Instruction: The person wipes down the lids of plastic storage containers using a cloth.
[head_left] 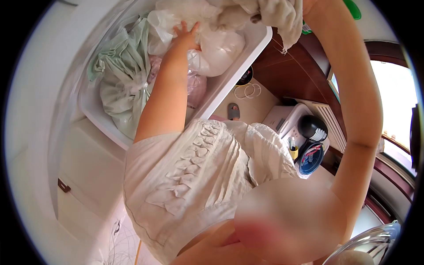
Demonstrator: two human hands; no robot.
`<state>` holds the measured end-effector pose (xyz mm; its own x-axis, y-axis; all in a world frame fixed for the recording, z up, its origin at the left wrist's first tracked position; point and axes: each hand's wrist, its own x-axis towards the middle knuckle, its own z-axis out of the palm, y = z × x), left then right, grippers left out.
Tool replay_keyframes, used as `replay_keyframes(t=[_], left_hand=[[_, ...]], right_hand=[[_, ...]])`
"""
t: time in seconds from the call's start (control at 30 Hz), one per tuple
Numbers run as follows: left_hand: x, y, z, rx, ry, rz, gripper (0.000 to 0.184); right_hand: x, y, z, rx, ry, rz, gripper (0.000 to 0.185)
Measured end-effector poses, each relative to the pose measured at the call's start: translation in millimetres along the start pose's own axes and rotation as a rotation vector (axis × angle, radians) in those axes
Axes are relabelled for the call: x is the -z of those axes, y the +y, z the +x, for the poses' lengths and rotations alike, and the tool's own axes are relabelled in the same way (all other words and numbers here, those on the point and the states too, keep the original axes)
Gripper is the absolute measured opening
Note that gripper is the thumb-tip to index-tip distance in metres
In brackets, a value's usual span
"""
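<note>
My left hand [187, 36] reaches into a white bin [236, 79], fingers spread on translucent plastic bags [221, 51]. To its left in the bin lies a tied pale green bag [126, 86]. Pink bundles in clear plastic [196, 88] sit below my hand. At the top edge, my right hand [310, 8] is partly cut off by the frame, against a bunched beige cloth [280, 20] that hangs over the bin's upper right end; it appears closed on the cloth.
A grey slipper [233, 111] on a foot and white rings [248, 91] show on the floor. Right of them stands a white unit [289, 121] with a black bowl [311, 127] and a blue basket [310, 159]. Dark wooden furniture [293, 66] is beyond the bin.
</note>
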<state>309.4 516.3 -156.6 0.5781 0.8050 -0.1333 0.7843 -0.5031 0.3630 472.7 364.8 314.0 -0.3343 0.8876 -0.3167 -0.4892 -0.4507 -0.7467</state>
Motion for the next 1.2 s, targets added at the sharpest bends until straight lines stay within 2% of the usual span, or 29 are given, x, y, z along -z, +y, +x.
replay_keyframes(t=[0.13,0.17,0.27,0.3,0.33,0.37,0.4,0.43,0.57,0.6,0.63,0.7,0.77,0.8,0.87,0.9,1.0,1.03,1.1,1.17,1.2], left_hand=[[71,67,-67,0.194,-0.034,0.146,0.111],[82,79,-82,0.198,-0.023,0.134,0.108],[99,101,-131,0.105,0.024,0.040,0.094],[100,105,-153,0.054,0.036,-0.008,0.089],[96,111,-180,0.022,0.036,-0.058,0.084],[88,111,-208,-0.026,0.008,-0.241,0.081],[105,126,-245,-0.047,0.012,-0.304,0.076],[121,144,-286,-0.073,0.015,-0.368,0.072],[90,174,-412,-0.105,0.125,-0.369,0.058],[91,181,-435,-0.094,0.127,-0.362,0.058],[91,188,-456,-0.017,0.094,-0.445,0.055],[92,198,-487,0.062,0.055,-0.525,0.052],[92,205,-506,0.185,0.350,-0.558,0.047],[86,204,-515,0.178,0.333,-0.564,0.047],[67,194,-536,0.540,0.493,-0.958,0.034],[65,189,-544,0.538,0.485,-0.955,0.034],[64,187,-559,0.903,0.566,-1.179,0.027],[62,192,-565,0.924,0.570,-1.171,0.027],[74,202,-565,0.957,0.637,-1.350,0.029],[80,207,-553,0.957,0.606,-1.334,0.032],[82,210,-543,0.885,0.555,-1.387,0.033]], right_hand=[[-4,28,-19,-0.091,-0.091,0.078,0.030],[-4,40,-30,-0.122,0.084,0.092,0.032],[-15,77,-59,-0.133,0.264,0.127,0.037],[6,86,-57,-0.201,0.020,0.087,0.051],[21,99,-68,-0.229,0.044,0.103,0.050],[10,108,-80,-0.254,0.066,0.116,0.051],[37,120,-81,-0.294,-0.110,0.153,0.045],[40,138,-85,-0.276,-0.002,0.080,0.046],[69,199,-95,-0.269,0.105,0.066,0.048],[92,218,-90,-0.292,0.059,0.053,0.050],[93,226,-92,-0.299,0.050,0.057,0.050],[96,239,-98,-0.374,0.194,0.067,0.054],[120,258,-91,-0.408,0.211,0.092,0.057],[129,266,-88,-0.412,0.229,0.103,0.057],[138,274,-87,-0.402,0.257,0.139,0.055],[142,278,-85,-0.401,0.261,0.147,0.055],[160,290,-76,-0.403,0.205,0.129,0.052],[166,297,-79,-0.420,0.197,0.134,0.052],[150,291,-93,-0.405,0.194,0.253,0.051],[130,283,-104,-0.431,0.180,0.268,0.047],[123,284,-107,-0.367,0.220,0.214,0.045]])
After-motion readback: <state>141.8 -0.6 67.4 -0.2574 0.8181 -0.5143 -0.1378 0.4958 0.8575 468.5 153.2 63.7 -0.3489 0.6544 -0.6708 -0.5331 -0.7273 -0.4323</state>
